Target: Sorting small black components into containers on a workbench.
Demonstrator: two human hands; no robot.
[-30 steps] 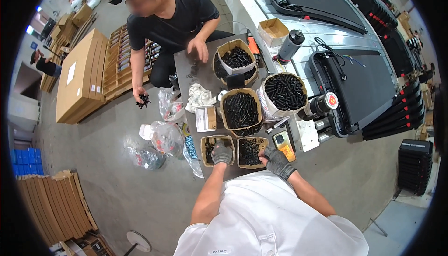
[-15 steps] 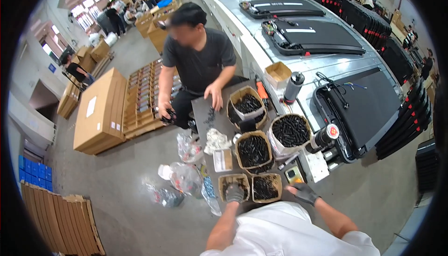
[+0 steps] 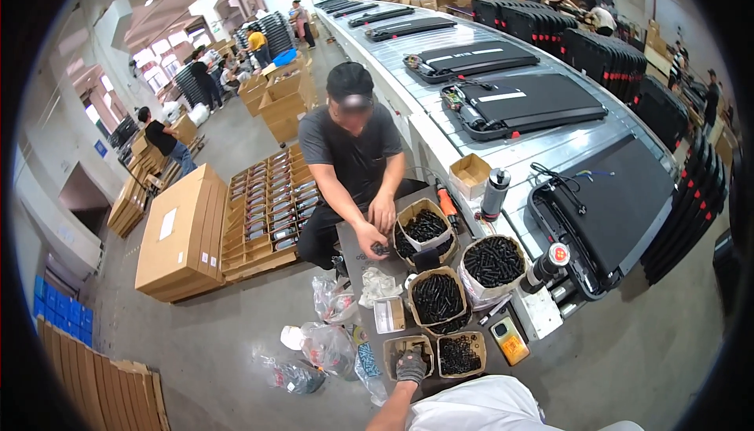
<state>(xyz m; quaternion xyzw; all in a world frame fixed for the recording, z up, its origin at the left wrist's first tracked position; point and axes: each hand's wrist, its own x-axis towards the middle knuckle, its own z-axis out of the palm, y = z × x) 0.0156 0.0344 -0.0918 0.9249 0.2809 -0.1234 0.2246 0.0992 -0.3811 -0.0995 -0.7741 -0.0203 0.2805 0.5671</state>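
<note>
My left hand (image 3: 411,366), in a grey work glove, reaches down into a small open cardboard box (image 3: 387,358) at the near edge of the table. Its fingers are hidden among what lies inside, so their grip does not show. My right hand is out of view. Right beside that box, a second one holds small black rings (image 3: 459,355). Behind them stand a bag-lined box of black cylindrical parts (image 3: 437,298) and a larger white-sided container of similar parts (image 3: 493,263). A phone in a yellow-orange case (image 3: 510,342) lies to the right.
Across the table a co-worker (image 3: 357,156) in a dark shirt handles small black parts near another filled box (image 3: 424,225). On the right runs a metal conveyor (image 3: 471,148) carrying black panels. Plastic bags (image 3: 328,348) lie on the floor to the left.
My view has tilted up. My right hand has left the picture, while my left stays in the same box. The co-worker's hands have come together over the table, near the filled box.
</note>
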